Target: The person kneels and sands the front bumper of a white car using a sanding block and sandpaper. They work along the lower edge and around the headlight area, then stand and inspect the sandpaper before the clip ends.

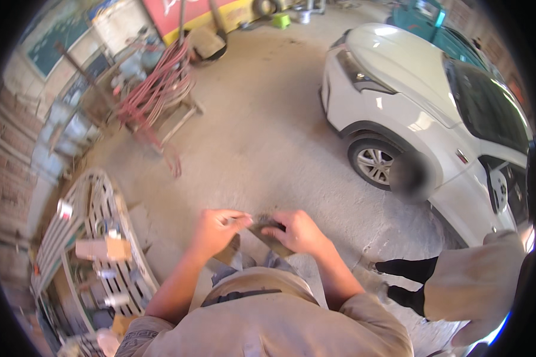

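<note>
In front of my waist, both my hands are raised close together. My right hand (301,232) grips a thin, flat, olive-brown piece (273,243) between thumb and fingers; its dark upper end lies near my left fingertips. My left hand (221,230) is bent with thumb and fingers pinched together. A second thin brownish-grey piece (230,254) shows below that palm and seems to be held in it. Blur and the fingers hide what exactly the pieces are.
A white car (393,107) stands at right, beside a person in a tan top (473,281). On the left, a slatted stand (136,250) carries a cardboard box (102,249) and small containers. Red hoses (154,93) hang over a frame beyond it. Concrete floor (259,134) lies ahead.
</note>
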A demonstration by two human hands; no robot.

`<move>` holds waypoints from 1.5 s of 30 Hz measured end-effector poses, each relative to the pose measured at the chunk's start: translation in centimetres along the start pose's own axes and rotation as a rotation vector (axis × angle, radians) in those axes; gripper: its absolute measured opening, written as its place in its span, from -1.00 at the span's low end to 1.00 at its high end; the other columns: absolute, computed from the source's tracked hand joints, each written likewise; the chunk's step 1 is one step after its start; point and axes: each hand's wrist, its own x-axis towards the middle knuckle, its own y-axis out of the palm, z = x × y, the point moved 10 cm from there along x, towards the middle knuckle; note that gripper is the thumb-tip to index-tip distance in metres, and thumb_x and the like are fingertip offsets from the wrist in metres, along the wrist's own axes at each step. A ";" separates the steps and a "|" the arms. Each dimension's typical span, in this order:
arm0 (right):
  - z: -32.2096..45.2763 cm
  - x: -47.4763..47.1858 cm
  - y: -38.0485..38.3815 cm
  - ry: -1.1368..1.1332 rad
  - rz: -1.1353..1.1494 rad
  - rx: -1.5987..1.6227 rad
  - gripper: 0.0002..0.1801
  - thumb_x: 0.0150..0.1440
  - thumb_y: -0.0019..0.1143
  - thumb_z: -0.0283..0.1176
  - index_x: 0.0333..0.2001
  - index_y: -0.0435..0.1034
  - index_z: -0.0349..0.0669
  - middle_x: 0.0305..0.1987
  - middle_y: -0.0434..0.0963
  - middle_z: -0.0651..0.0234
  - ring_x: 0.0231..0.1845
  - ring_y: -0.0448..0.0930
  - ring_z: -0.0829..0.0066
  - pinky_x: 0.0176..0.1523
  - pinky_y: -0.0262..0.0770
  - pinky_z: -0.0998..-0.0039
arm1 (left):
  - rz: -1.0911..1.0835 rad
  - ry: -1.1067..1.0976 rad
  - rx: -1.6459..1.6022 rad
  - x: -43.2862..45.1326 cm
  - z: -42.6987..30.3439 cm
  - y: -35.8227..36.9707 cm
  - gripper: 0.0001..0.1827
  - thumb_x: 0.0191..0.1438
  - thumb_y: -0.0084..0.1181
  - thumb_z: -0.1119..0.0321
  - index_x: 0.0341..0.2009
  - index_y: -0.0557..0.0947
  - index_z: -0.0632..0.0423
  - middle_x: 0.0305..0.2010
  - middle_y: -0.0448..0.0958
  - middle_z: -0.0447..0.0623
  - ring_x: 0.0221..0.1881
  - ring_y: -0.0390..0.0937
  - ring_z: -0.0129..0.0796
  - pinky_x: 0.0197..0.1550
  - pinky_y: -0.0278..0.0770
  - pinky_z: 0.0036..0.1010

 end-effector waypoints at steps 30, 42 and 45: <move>-2.8 -5.5 3.6 1.337 -0.921 -0.205 -0.13 0.27 0.21 -0.23 0.59 0.02 0.05 -0.38 0.66 -0.07 -0.33 0.66 -0.18 -0.17 0.56 -0.05 | 1.605 0.535 0.304 16.6 -1.3 17.8 -0.58 0.39 0.13 0.03 -0.26 0.80 0.10 -0.30 0.76 0.05 -0.26 0.68 -0.33 -0.09 0.58 -0.34; 7.9 -4.7 16.7 1.347 -1.169 -0.089 -0.03 0.39 0.02 -0.17 0.63 -0.38 -0.06 -0.25 0.69 0.02 -0.32 0.67 -0.15 -0.20 0.56 -0.02 | 2.251 0.258 0.267 -1.6 4.3 14.4 -0.72 0.25 0.40 0.24 -0.36 0.73 0.21 -0.42 0.70 -0.08 -0.39 0.60 -0.49 -0.27 0.57 -0.50; 11.5 -4.2 20.3 1.274 -1.313 -0.100 0.00 0.37 0.07 -0.20 0.63 -0.39 -0.01 -0.20 0.70 0.05 -0.28 0.67 -0.16 -0.17 0.57 0.00 | 2.391 0.501 0.317 -5.8 3.2 10.8 -0.73 0.31 0.30 0.22 -0.28 0.78 0.17 -0.43 0.72 -0.11 -0.36 0.60 -0.51 -0.23 0.58 -0.47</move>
